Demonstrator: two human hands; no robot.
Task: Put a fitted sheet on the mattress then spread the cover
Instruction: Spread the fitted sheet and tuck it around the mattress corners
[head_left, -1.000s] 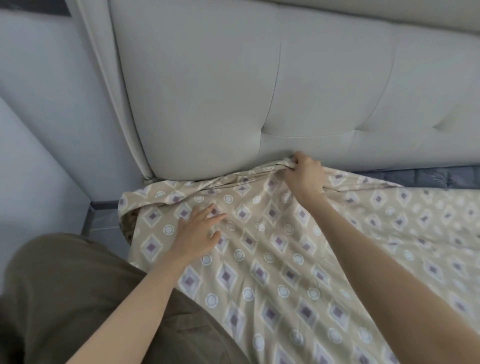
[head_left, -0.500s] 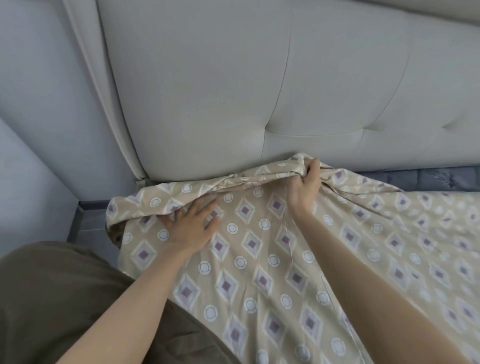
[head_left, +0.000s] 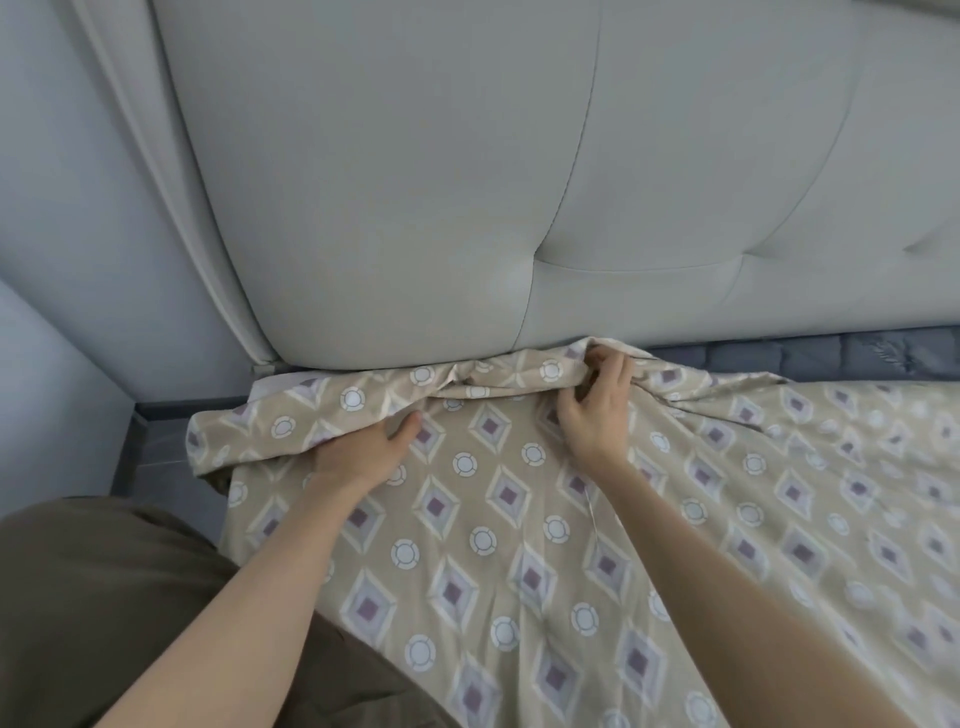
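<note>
**Beige fitted sheet (head_left: 519, 519) gathered at the headboard (head_left: 415, 182)**

The right grip (head_left: 597, 410) is clenched on the sheet's bunched edge, fingers curled into the folds right against the foot of the padded grey headboard. The left grip (head_left: 363, 452) grasps a fold near the bed's corner, thumb on top, its fingers hidden under the cloth. The sheet, patterned with diamonds and circles, lies spread over the bed and is cut off at the right. Past the right grip a strip of dark quilted mattress (head_left: 831, 358) shows uncovered. Olive trousers (head_left: 104, 597) fill the lower left.
</note>
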